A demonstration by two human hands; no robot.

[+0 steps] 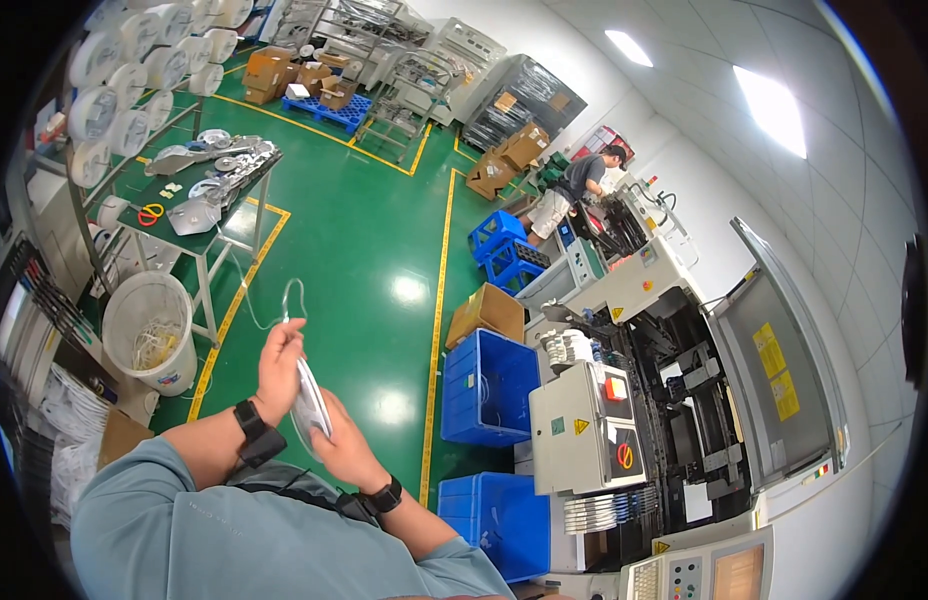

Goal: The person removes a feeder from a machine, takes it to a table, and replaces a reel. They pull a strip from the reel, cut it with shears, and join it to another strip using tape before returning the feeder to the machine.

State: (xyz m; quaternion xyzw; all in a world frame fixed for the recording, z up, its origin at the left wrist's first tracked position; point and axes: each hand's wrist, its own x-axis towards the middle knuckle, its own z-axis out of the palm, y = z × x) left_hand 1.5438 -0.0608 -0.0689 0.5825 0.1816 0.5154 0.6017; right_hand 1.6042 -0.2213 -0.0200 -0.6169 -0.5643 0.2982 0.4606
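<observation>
A thin white component reel (307,408) is held edge-on in front of my body. My right hand (346,448) grips its lower right side, thumb on the face and fingers behind it. At the reel's upper edge, my left hand (278,372) is closed, with its fingertips pinched on a narrow clear tape (301,290). The tape loops above the fingers, and a thin strand trails toward the table on the left. Whether the left palm also touches the reel is hard to make out.
On the left, a table (149,205) bears reels, silvery bags and orange-handled scissors (150,214); a white bin (149,330) with tape scraps stands below. Racked reels (124,85) rise behind. Blue crates (491,388) and a placement machine (684,420) line the right. Another person (574,190) works farther off.
</observation>
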